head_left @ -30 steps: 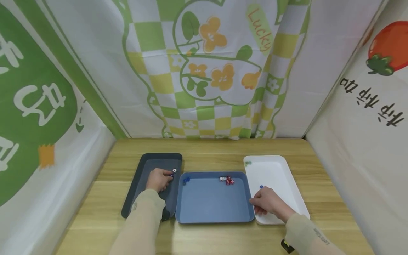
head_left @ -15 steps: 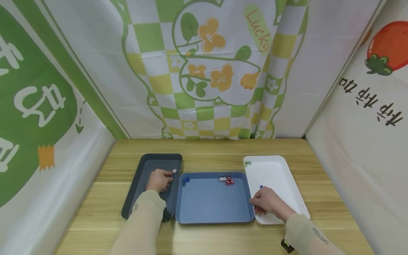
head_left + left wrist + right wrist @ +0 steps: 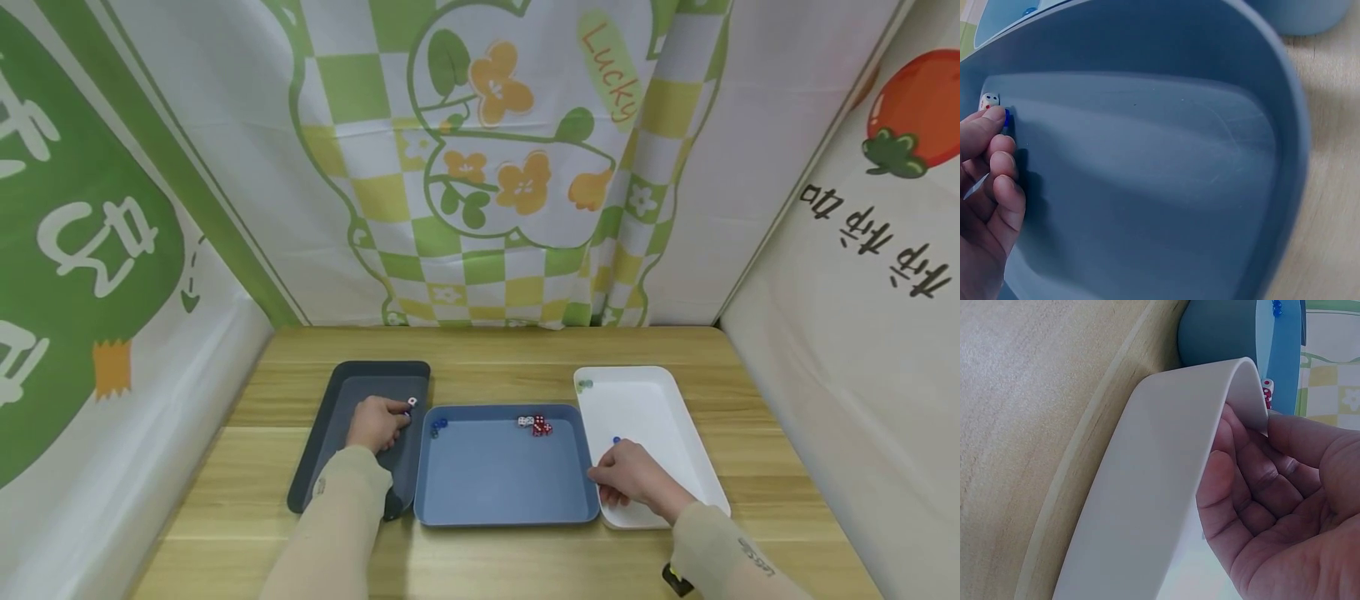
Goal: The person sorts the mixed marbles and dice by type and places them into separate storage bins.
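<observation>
My left hand (image 3: 375, 423) is over the dark grey tray (image 3: 318, 433), pinching a small blue bead (image 3: 1007, 117) between thumb and index fingertip. Right beside those fingertips is a white die (image 3: 989, 100) with red and dark pips. At the other side, my right hand (image 3: 630, 473) grips the near left rim of the white tray (image 3: 1147, 469), thumb at the rim and the other fingers curled inside the wall. A blue bead (image 3: 617, 439) lies in the white tray just beyond that hand. The palm hides part of the tray floor.
Between the two trays sits a blue tray (image 3: 506, 500). It holds blue beads (image 3: 441, 423) at its far left, white dice (image 3: 526, 422) and red dice (image 3: 539, 426) at its far right. Pale green beads (image 3: 584, 384) lie in the white tray's far corner. A patterned curtain (image 3: 495, 275) hangs behind.
</observation>
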A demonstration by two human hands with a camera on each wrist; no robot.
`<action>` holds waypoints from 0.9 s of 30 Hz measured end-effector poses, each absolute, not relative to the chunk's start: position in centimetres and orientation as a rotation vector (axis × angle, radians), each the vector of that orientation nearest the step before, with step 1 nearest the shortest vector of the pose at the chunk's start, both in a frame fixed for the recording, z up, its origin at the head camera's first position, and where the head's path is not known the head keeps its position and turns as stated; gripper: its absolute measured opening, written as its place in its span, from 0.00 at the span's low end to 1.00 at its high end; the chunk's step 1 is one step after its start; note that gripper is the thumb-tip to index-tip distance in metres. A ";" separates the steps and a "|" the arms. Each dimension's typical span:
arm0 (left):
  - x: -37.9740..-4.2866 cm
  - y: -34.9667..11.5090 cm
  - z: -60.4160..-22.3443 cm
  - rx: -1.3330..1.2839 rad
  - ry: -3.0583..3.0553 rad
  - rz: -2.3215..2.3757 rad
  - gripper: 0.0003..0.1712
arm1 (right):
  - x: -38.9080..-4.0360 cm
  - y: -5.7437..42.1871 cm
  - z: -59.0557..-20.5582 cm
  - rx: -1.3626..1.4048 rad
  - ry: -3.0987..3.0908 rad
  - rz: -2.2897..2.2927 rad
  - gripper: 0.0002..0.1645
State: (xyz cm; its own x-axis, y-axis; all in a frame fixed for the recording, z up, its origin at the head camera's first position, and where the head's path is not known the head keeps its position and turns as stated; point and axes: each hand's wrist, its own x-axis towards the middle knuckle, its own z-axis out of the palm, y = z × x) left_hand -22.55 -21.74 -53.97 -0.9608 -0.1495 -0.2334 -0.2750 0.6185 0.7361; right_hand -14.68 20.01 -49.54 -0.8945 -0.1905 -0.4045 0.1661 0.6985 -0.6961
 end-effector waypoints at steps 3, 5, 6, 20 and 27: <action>-22.6 -21.8 -53.8 -0.356 2.685 1.274 0.15 | -14.6 19.9 -49.5 -0.014 2.460 -1.063 0.19; -22.6 -21.9 -53.6 -0.349 2.685 1.286 0.15 | -14.6 19.9 -49.5 -0.011 2.462 -1.060 0.19; -22.6 -21.9 -53.5 -0.342 2.687 1.290 0.14 | -14.6 19.9 -49.5 -0.011 2.463 -1.059 0.19; -23.8 -20.7 -50.5 -0.194 2.681 1.394 0.16 | -14.6 19.9 -49.6 -0.001 2.472 -1.035 0.18; -24.4 -18.4 -49.0 -0.100 2.666 1.420 0.18 | -14.6 20.0 -49.6 -0.014 2.469 -1.040 0.19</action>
State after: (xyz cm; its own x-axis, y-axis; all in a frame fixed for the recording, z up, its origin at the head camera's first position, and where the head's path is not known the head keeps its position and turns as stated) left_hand -24.36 -18.37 -49.00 -0.9908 -0.0023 -0.1354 -0.1136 0.5578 0.8222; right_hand -14.56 19.98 -49.59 -0.8948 -0.1824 -0.4076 0.1643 0.7142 -0.6804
